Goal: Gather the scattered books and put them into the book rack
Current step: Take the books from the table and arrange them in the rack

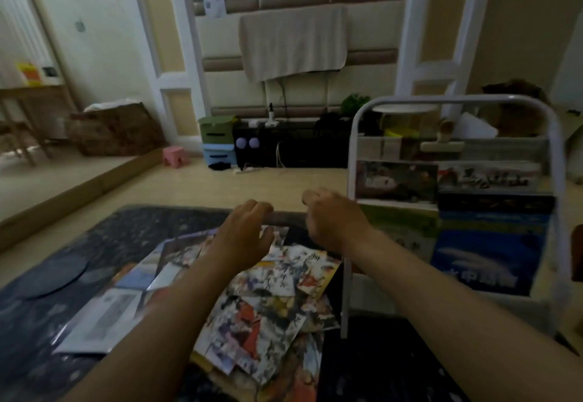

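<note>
Beyond both hands the floor runs to a low black cabinet (293, 146), with a pink stool (175, 155) and a wicker basket (116, 130) off to the far left of the left hand (243, 237). A cloth-draped screen (293, 45) hangs on the wall above. Just right of the right hand (334, 221) stands the white-framed book rack (553, 155), its near post close to that wrist and several covers already in its tiers, a blue book (485, 256) lowest.

The scattered books (262, 300) lie overlapping under and below the left hand, on a dark mat (56, 278). They are thin, bright covers in red, white and yellow. The left hand hovers over them with its fingers spread and relaxed. The right hand's fingers are curled in, with nothing seen in them.

The characters on the covers and on the blue book are too blurred to read.
</note>
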A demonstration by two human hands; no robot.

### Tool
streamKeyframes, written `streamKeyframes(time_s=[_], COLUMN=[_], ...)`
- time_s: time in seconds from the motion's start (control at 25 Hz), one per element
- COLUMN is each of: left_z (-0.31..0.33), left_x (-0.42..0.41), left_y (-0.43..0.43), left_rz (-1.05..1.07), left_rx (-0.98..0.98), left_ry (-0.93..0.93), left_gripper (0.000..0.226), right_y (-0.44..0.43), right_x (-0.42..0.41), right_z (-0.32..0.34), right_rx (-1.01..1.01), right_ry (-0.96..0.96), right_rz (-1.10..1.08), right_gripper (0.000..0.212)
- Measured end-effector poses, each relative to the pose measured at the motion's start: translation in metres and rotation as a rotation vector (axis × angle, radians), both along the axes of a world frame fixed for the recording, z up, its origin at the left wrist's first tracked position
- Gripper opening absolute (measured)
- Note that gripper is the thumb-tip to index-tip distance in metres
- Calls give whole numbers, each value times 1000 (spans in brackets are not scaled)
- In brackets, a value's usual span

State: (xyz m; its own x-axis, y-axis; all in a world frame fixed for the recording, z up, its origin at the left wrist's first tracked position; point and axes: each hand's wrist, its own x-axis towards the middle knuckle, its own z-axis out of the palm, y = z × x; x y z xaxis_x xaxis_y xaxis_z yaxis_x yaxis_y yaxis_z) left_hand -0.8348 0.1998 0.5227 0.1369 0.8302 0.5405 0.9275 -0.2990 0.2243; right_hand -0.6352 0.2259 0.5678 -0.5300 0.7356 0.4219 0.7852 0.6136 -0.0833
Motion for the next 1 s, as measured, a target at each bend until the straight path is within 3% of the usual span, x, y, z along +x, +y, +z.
streamKeyframes(time_s=[0.28,0.44,0.56,0.8,1.0], left_z=[-90,-138,-170,-200,-195], left_x=[-45,-56,-57,-55,-64], left_y=[-27,-32,-32,-18,5], left_rz=[152,265,298,330,401], left_rx=[-284,-370,-363,-262,-303], left_ry=[-143,-231,-225,-220,-303], left_gripper=[37,43,37,36,41], right_y=[2,3,11,30,37], right_x=[-64,-87,-99,-121,-122], right_z=[-81,-123,-156,-200,-238], right_rx=[-312,-425,-507,-532,-619], right_ry=[-85,-176,-268,-332,-328], right_rz=[-3,-64,-104,-137,-92], right_gripper=[43,26,30,71,59])
